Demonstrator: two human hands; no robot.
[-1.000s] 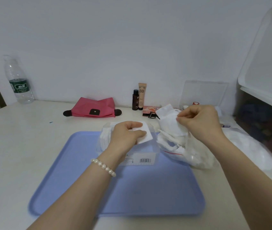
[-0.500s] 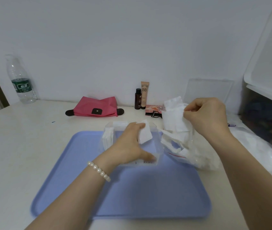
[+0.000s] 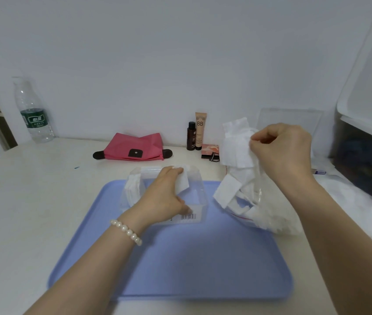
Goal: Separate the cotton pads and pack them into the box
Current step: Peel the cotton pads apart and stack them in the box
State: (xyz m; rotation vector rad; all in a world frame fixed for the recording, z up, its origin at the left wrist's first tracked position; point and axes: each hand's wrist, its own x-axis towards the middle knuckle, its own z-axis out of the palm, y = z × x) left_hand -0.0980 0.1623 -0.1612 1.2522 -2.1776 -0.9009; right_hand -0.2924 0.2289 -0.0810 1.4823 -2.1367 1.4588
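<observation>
A clear plastic box [image 3: 199,192] with a barcode label stands on the far part of the blue tray [image 3: 180,264]; several white pads [image 3: 132,189] stand at its left end. My left hand [image 3: 162,196] is over the box and holds one white cotton pad [image 3: 183,182] between its fingers, thumb near the front wall. My right hand [image 3: 281,151] is raised to the right of the box and pinches a strip of joined cotton pads [image 3: 236,148]. Below it a clear bag [image 3: 260,205] spills more pads.
Along the wall stand a water bottle [image 3: 33,114], a pink pouch [image 3: 135,147], a dark small bottle [image 3: 191,136], a BB cream tube [image 3: 200,130] and a small pink packet [image 3: 210,151]. A white bin [image 3: 366,114] fills the right side. Another plastic bag [image 3: 357,201] lies beside it.
My left hand moved down into the box with the single pad. My right hand lifted the strip of pads higher out of the bag.
</observation>
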